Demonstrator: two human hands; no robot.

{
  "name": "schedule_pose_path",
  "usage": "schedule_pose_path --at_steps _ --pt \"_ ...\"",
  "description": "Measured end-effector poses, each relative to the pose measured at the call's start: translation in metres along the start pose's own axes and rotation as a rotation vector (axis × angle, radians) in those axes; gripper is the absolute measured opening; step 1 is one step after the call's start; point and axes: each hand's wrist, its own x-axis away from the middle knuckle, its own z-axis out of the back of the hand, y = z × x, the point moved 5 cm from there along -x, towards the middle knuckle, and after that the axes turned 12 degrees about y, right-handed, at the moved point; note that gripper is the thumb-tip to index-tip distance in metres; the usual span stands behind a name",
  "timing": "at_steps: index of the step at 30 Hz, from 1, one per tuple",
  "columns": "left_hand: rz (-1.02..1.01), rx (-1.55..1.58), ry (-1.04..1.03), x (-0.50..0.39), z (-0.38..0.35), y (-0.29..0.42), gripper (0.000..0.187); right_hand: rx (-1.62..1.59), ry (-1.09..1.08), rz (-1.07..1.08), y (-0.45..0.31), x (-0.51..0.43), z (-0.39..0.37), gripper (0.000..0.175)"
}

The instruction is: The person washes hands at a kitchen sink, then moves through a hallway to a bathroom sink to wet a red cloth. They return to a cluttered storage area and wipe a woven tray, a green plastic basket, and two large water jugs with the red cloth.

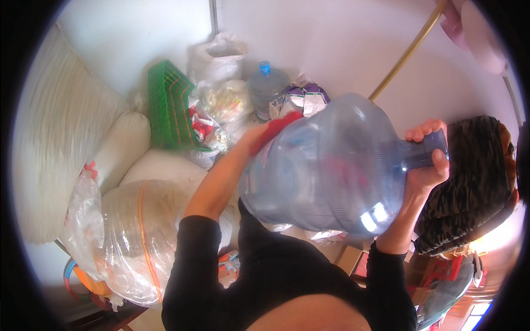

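A large clear blue plastic water-cooler bottle [319, 165] lies tilted on its side in the air before me, its neck towards the right. My right hand [430, 155] is wrapped around the neck. At the bottle's far side, my left hand [269, 128] presses a red cloth [279, 127] against the wall; the cloth and the bottle hide most of its fingers. Behind them, a second water bottle [269, 89] with a blue cap stands upright near the wall.
A green plastic basket [167, 107] stands on its side at the left, beside white sacks [219, 56]. A big plastic-wrapped bundle [132, 236] lies lower left. A brass-coloured pole [408, 51] slants behind the bottle. Camouflage-patterned fabric [468, 182] is at the right, above cardboard boxes [348, 258].
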Motion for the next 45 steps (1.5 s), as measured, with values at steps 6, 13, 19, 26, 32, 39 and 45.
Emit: schedule_pose_path --at_steps 6,13,19,26,32,39,45 --pt "-0.216 -0.104 0.071 0.038 0.013 -0.010 0.057 0.017 0.003 -0.062 0.024 -0.014 0.019 0.052" --pt "-0.677 -0.644 0.454 0.090 0.027 0.019 0.048 -0.089 0.094 0.002 0.027 -0.053 0.020 0.038" --pt "-1.501 -1.101 1.036 0.101 -0.075 -0.041 0.066 -0.383 0.464 0.061 0.046 -0.070 0.036 0.024" --pt "-1.097 0.597 0.775 0.001 -0.012 -0.047 0.055 -0.657 0.662 -0.081 0.080 -0.047 0.059 0.022" --pt "-0.991 1.025 0.041 -0.043 0.021 0.026 0.048 -0.559 0.665 -0.155 0.090 -0.029 0.080 0.029" --pt "-0.705 1.057 -0.401 -0.035 -0.074 0.006 0.055 -0.662 0.584 -0.298 0.142 -0.035 0.058 0.035" --pt "-0.963 -0.208 0.169 -0.056 -0.093 -0.017 0.051 -0.740 0.489 -0.041 0.135 -0.038 0.030 0.027"
